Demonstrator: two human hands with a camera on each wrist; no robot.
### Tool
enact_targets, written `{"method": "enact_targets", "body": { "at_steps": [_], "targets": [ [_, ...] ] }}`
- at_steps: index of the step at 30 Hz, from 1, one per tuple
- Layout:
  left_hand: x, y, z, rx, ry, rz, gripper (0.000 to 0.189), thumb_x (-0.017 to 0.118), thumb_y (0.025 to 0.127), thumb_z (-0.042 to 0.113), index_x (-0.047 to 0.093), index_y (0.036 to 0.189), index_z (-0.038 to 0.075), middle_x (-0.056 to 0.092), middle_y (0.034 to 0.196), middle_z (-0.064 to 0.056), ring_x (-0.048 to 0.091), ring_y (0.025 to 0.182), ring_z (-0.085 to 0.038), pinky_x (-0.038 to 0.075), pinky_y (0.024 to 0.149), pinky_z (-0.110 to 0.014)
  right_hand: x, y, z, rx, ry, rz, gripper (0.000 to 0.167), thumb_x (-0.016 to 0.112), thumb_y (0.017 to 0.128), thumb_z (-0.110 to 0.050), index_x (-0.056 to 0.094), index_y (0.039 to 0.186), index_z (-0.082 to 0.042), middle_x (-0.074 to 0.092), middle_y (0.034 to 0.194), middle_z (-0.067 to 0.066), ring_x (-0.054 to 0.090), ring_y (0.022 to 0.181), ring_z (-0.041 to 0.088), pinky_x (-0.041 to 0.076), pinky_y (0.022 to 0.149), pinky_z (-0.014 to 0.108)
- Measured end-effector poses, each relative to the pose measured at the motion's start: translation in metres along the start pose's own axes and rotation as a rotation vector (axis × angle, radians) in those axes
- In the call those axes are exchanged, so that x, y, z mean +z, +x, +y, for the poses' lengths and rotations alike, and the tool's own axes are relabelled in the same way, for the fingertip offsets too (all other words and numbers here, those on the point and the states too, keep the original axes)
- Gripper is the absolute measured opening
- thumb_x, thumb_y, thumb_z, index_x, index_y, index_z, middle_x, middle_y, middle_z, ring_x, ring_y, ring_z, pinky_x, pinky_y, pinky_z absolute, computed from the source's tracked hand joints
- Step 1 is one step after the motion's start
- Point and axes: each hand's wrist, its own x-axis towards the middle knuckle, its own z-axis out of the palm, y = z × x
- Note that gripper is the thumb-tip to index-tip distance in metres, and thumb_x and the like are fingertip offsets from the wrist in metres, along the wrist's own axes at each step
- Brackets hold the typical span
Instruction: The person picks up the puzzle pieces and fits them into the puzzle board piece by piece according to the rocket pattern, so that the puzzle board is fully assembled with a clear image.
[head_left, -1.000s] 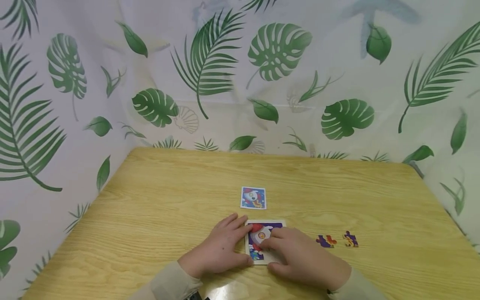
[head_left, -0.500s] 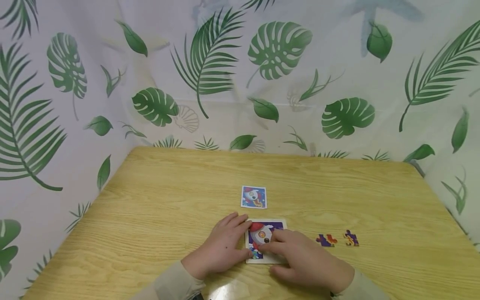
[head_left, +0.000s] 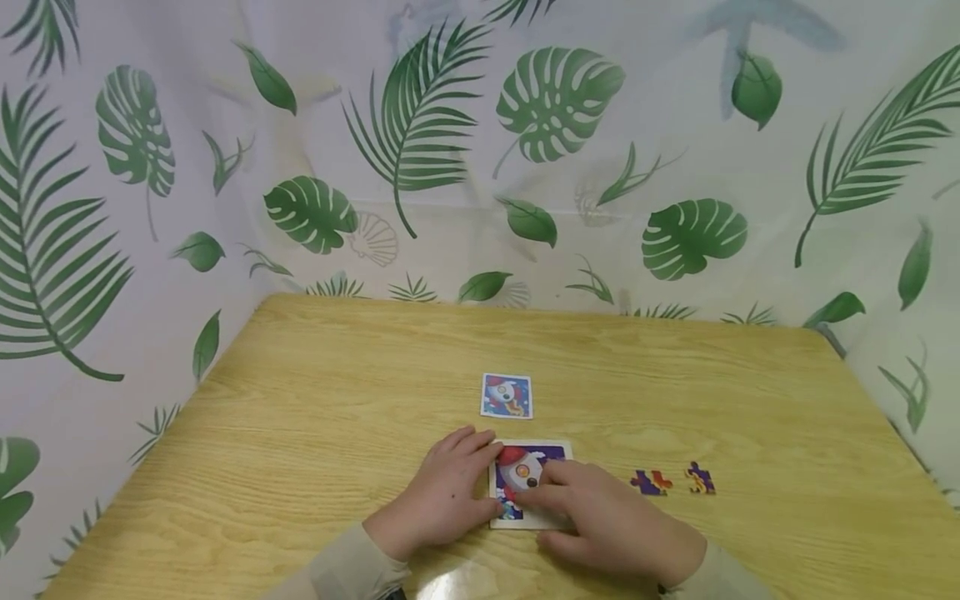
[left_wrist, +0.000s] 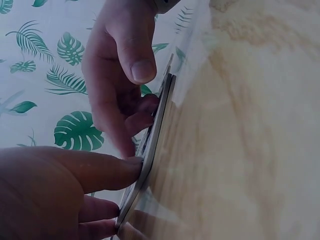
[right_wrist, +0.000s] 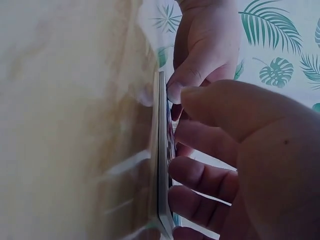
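A rocket jigsaw puzzle in a white-framed tray (head_left: 553, 442) lies before me, with its lower right part bare or hidden by my hand. My left hand (head_left: 441, 497) rests along the tray's left edge, fingers at the top corner and thumb at the bottom. In the left wrist view, that thumb touches the board edge (left_wrist: 154, 135). The right hand (head_left: 611, 517) leans over the tray's right side, its fingertips on the puzzle's face. Seen from the right wrist, its fingers (right_wrist: 200, 172) are lightly bent against the board; no loose piece shows under them.
Two loose jigsaw pieces, one purple and red (head_left: 651, 482) and one purple and yellow (head_left: 701, 478), lie right of the tray. A rocket picture card (head_left: 506, 396) lies beyond it. A leaf-patterned curtain (head_left: 450, 250) borders the wooden table (head_left: 337, 358).
Over the last second my right hand has shifted slightly to the right and its fingers have spread a little, uncovering more of the rocket. The left hand stays nearly still.
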Motion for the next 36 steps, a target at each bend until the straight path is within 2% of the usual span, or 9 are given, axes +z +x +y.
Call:
{"method": "enact_targets", "body": {
  "at_steps": [4, 9, 15, 18, 21, 24, 28, 33, 36],
  "targets": [
    [0.0, -0.001, -0.002, 0.007, -0.002, 0.003, 0.079, 0.075, 0.087, 0.045, 0.046, 0.153, 0.013, 0.036, 0.161, -0.005, 0.022, 0.15, -0.03, 0.018, 0.12, -0.053, 0.001, 0.003, -0.002, 0.012, -0.037, 0.0, 0.05, 0.067, 0.094, -0.047, 0.062, 0.141, -0.031, 0.049, 0.1, -0.014, 0.045, 0.081, 0.007, 0.041, 0.071, 0.026],
    [-0.003, -0.005, -0.003, 0.029, -0.005, -0.029, 0.085, 0.078, 0.082, 0.053, 0.044, 0.155, 0.024, 0.03, 0.163, -0.007, 0.017, 0.152, -0.033, 0.016, 0.119, -0.057, 0.001, 0.005, -0.004, -0.015, -0.048, 0.02, 0.048, 0.069, 0.094, -0.043, 0.063, 0.14, -0.029, 0.047, 0.099, -0.013, 0.043, 0.081, 0.007, 0.039, 0.069, 0.024],
    [-0.006, -0.009, -0.006, 0.049, -0.017, -0.06, 0.08, 0.076, 0.085, 0.054, 0.044, 0.155, 0.032, 0.024, 0.166, -0.008, 0.011, 0.153, -0.035, 0.014, 0.12, -0.058, 0.0, 0.006, -0.004, -0.03, -0.042, 0.023, 0.049, 0.068, 0.095, -0.041, 0.062, 0.141, -0.029, 0.046, 0.098, -0.013, 0.043, 0.079, 0.007, 0.038, 0.068, 0.023],
    [-0.008, -0.011, -0.006, 0.048, -0.029, -0.072, 0.075, 0.074, 0.087, 0.052, 0.045, 0.154, 0.035, 0.021, 0.167, -0.008, 0.009, 0.153, -0.035, 0.013, 0.12, -0.059, -0.003, 0.007, -0.004, -0.02, -0.015, 0.019, 0.044, 0.068, 0.096, -0.039, 0.064, 0.138, -0.03, 0.048, 0.099, -0.014, 0.045, 0.081, 0.006, 0.041, 0.07, 0.025],
    [-0.008, -0.011, -0.006, 0.039, -0.046, -0.078, 0.073, 0.074, 0.088, 0.051, 0.045, 0.153, 0.037, 0.019, 0.168, -0.008, 0.008, 0.153, -0.034, 0.012, 0.12, -0.058, -0.007, 0.005, -0.001, 0.019, 0.01, 0.035, 0.033, 0.068, 0.096, -0.036, 0.07, 0.128, -0.03, 0.054, 0.102, -0.017, 0.049, 0.086, 0.004, 0.048, 0.076, 0.03],
    [-0.006, -0.011, -0.006, 0.032, -0.052, -0.076, 0.073, 0.074, 0.087, 0.051, 0.045, 0.153, 0.037, 0.019, 0.168, -0.008, 0.009, 0.153, -0.034, 0.013, 0.12, -0.059, -0.011, -0.002, 0.005, 0.07, 0.027, 0.063, 0.025, 0.071, 0.095, -0.032, 0.072, 0.119, -0.03, 0.057, 0.102, -0.018, 0.051, 0.086, 0.002, 0.05, 0.078, 0.032],
    [-0.004, -0.011, -0.005, 0.031, -0.053, -0.075, 0.073, 0.076, 0.086, 0.049, 0.047, 0.152, 0.036, 0.019, 0.167, -0.009, 0.01, 0.153, -0.035, 0.013, 0.12, -0.058, -0.015, -0.016, 0.016, 0.117, 0.004, 0.118, 0.026, 0.074, 0.091, -0.025, 0.074, 0.118, -0.027, 0.056, 0.098, -0.018, 0.049, 0.082, 0.002, 0.049, 0.073, 0.029],
    [-0.004, -0.01, -0.004, 0.041, -0.059, -0.074, 0.073, 0.076, 0.087, 0.048, 0.047, 0.152, 0.036, 0.019, 0.167, -0.008, 0.01, 0.153, -0.035, 0.013, 0.12, -0.057, -0.02, -0.038, 0.033, 0.177, -0.061, 0.178, 0.028, 0.076, 0.088, -0.021, 0.074, 0.116, -0.023, 0.055, 0.101, -0.015, 0.049, 0.085, 0.003, 0.051, 0.074, 0.029],
    [-0.003, -0.009, -0.004, 0.048, -0.055, -0.075, 0.073, 0.076, 0.086, 0.049, 0.046, 0.152, 0.038, 0.019, 0.167, -0.006, 0.01, 0.153, -0.034, 0.012, 0.12, -0.056, -0.025, -0.052, 0.045, 0.258, -0.076, 0.18, 0.029, 0.077, 0.088, -0.022, 0.073, 0.116, -0.024, 0.055, 0.1, -0.016, 0.048, 0.081, 0.001, 0.049, 0.07, 0.027]
  ]
}}
